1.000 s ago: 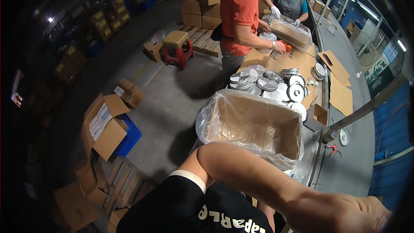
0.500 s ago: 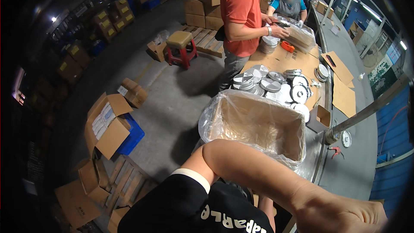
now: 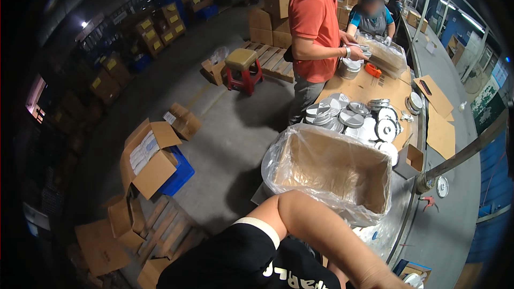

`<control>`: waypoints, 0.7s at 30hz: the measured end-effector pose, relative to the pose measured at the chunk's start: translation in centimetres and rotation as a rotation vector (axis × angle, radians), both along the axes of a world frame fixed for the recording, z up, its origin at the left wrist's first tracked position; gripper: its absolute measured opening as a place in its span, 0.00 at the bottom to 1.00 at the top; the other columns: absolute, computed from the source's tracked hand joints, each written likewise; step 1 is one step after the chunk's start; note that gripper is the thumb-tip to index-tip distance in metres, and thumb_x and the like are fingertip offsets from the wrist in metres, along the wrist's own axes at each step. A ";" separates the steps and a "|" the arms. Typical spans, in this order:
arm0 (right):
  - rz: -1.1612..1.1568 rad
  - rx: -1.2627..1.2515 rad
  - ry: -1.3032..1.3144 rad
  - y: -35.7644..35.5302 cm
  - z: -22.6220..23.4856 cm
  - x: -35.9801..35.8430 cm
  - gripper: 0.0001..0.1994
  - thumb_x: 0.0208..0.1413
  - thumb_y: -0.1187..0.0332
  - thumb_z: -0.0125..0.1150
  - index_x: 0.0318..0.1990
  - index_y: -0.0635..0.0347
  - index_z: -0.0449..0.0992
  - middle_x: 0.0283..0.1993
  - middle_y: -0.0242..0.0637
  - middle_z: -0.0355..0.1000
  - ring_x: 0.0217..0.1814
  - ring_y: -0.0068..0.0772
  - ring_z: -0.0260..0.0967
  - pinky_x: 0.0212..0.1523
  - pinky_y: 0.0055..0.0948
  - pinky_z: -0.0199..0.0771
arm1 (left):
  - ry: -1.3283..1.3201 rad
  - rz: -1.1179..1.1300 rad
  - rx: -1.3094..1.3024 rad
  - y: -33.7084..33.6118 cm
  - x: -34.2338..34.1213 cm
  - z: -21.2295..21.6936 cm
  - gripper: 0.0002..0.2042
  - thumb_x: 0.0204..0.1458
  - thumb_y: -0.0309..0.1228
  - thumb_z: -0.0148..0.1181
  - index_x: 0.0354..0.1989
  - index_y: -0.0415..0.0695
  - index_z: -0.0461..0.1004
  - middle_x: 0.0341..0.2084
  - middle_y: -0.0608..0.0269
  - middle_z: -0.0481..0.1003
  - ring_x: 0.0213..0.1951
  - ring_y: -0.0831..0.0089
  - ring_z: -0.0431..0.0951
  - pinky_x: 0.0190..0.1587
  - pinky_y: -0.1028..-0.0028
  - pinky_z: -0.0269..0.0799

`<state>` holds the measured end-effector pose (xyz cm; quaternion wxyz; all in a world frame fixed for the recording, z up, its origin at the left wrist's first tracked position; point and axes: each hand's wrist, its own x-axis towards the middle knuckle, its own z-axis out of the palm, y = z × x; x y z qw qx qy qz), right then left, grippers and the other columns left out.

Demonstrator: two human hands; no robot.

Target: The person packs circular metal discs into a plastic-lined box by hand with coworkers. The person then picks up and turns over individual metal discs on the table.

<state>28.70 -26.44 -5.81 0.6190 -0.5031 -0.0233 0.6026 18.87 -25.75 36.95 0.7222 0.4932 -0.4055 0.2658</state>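
My left forearm (image 3: 332, 230) comes out of a black short sleeve and crosses the lower middle towards the lower right. Its wrist runs off the lower edge, so my left hand is out of the picture. Of my right arm (image 3: 336, 272) only a small strip of skin shows beside the shirt; my right hand is not in view. Just beyond the left forearm stands a cardboard carton (image 3: 326, 155) lined with clear plastic film. Near the lower edge, beside the left wrist, is a small box (image 3: 420, 268) with shiny metal-looking parts in it.
Round silver and white discs (image 3: 350, 115) lie behind the carton. A person in a red shirt (image 3: 316, 27) and another in a grey vest (image 3: 372, 24) work at the far end. A red-handled tool (image 3: 428, 202) lies right. A stool (image 3: 242, 67) and open boxes (image 3: 150, 155) stand left.
My left hand, seen before at the lower right, has gone below the lower edge. The view has shifted, so the scene sits further right and lower, and the small box has come into view.
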 end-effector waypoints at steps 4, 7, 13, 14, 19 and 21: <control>-0.061 -0.032 -0.007 0.4 1.3 -0.4 0.07 0.60 0.64 0.55 0.39 0.57 0.72 0.35 0.33 0.72 0.35 0.29 0.70 0.39 0.30 0.73 | 0.258 0.245 0.333 -1.5 2.6 -5.0 0.19 0.59 0.42 0.45 0.31 0.36 0.74 0.27 0.54 0.74 0.33 0.63 0.75 0.39 0.68 0.69; 0.025 0.019 -0.035 1.0 2.9 -0.5 0.07 0.61 0.65 0.54 0.38 0.58 0.72 0.34 0.33 0.71 0.36 0.28 0.70 0.39 0.27 0.73 | 0.488 0.589 0.818 -1.3 4.6 -8.8 0.17 0.55 0.41 0.49 0.30 0.37 0.74 0.26 0.54 0.74 0.32 0.62 0.75 0.37 0.67 0.70; 0.140 0.017 -0.249 2.0 3.9 -0.2 0.09 0.62 0.62 0.52 0.40 0.58 0.70 0.35 0.33 0.69 0.34 0.26 0.66 0.37 0.28 0.70 | 0.713 0.896 1.138 2.8 3.3 -16.1 0.14 0.48 0.40 0.57 0.26 0.39 0.74 0.23 0.55 0.73 0.30 0.58 0.75 0.33 0.64 0.71; 0.129 0.022 -0.241 1.7 3.9 -0.3 0.09 0.62 0.63 0.52 0.40 0.58 0.70 0.34 0.33 0.69 0.34 0.26 0.67 0.36 0.27 0.70 | 0.724 0.913 1.100 3.9 2.1 -16.8 0.14 0.47 0.40 0.58 0.25 0.39 0.74 0.23 0.55 0.73 0.30 0.57 0.75 0.32 0.64 0.71; 0.042 0.104 -0.223 1.5 4.9 -1.8 0.08 0.62 0.64 0.52 0.37 0.59 0.70 0.33 0.33 0.69 0.31 0.25 0.67 0.32 0.25 0.70 | 0.858 0.776 0.891 6.7 -5.9 -17.9 0.15 0.54 0.41 0.55 0.30 0.39 0.73 0.26 0.53 0.73 0.33 0.53 0.75 0.34 0.60 0.70; 0.021 0.160 -0.245 2.4 6.0 -3.5 0.08 0.62 0.64 0.53 0.37 0.59 0.70 0.32 0.33 0.69 0.30 0.25 0.67 0.31 0.24 0.70 | 0.902 0.723 0.809 7.2 -9.3 -18.2 0.15 0.56 0.41 0.54 0.31 0.39 0.73 0.27 0.52 0.73 0.34 0.52 0.75 0.35 0.59 0.70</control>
